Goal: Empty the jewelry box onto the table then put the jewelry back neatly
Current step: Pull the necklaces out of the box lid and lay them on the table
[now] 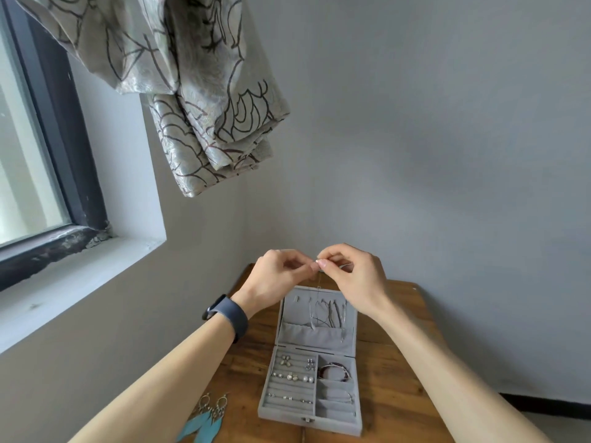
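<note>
A grey velvet jewelry box [268, 391] lies open on the wooden table [390, 372], its lid propped up at the back. Several necklaces [332, 310] hang inside the lid above a pocket. Earrings and rings [292, 375] sit in the slotted left side, and a bracelet [334, 369] lies in a right compartment. My left hand [275, 276] and my right hand [355, 276] are raised above the lid, fingertips pinched together on a thin silver necklace chain [311, 311] that dangles down in front of the lid.
A pair of turquoise feather earrings [204, 417] lies on the table left of the box. The table stands in a corner of grey walls. A window sill [80, 282] and a bunched patterned curtain [204, 107] are at the left. A dark watch is on my left wrist.
</note>
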`<action>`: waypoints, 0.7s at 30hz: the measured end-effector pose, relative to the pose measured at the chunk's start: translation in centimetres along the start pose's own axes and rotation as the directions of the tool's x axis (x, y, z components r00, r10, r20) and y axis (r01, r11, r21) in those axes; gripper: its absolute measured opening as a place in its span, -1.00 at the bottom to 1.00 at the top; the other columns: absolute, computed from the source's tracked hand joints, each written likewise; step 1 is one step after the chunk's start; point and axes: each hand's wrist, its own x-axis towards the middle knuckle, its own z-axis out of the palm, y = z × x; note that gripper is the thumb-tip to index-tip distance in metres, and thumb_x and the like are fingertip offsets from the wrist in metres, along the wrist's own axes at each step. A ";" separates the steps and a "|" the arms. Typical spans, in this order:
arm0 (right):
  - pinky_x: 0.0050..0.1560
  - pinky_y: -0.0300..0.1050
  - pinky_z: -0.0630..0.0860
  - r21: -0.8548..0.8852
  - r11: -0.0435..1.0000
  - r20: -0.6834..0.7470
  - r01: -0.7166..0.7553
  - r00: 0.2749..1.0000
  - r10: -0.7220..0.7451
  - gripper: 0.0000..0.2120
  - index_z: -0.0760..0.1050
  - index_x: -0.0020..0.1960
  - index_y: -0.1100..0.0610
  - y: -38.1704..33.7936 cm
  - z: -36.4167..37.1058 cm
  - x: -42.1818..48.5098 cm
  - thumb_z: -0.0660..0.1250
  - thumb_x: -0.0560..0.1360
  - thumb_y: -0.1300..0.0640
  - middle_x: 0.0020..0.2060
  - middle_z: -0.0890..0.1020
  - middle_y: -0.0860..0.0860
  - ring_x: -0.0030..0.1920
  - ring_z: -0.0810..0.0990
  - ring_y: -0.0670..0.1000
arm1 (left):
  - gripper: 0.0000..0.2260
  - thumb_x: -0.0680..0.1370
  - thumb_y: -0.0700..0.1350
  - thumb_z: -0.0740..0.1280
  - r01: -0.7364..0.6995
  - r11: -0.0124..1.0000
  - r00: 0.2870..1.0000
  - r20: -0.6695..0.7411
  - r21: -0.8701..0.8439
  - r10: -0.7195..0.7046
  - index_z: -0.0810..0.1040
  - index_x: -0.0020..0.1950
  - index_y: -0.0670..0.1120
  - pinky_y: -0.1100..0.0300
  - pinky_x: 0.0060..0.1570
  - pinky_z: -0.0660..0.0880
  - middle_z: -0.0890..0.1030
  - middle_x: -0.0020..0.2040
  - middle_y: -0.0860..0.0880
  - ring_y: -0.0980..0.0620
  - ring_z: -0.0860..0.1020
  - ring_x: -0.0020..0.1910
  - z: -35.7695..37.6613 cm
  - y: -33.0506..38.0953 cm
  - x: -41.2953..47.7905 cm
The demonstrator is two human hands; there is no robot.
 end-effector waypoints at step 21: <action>0.24 -0.15 0.48 0.234 0.819 0.446 -0.523 0.807 0.388 -0.77 0.65 -0.04 0.14 1.0 8.3 -16.6 0.24 0.65 0.10 -0.04 0.72 -0.01 0.08 0.65 -0.09 | -0.88 0.61 -0.08 0.27 0.388 0.679 0.916 0.178 -0.623 -0.361 0.53 0.03 -0.11 0.18 -0.21 0.54 0.71 0.02 -0.10 0.01 0.55 -0.33 -1.3 -2.3 -7.8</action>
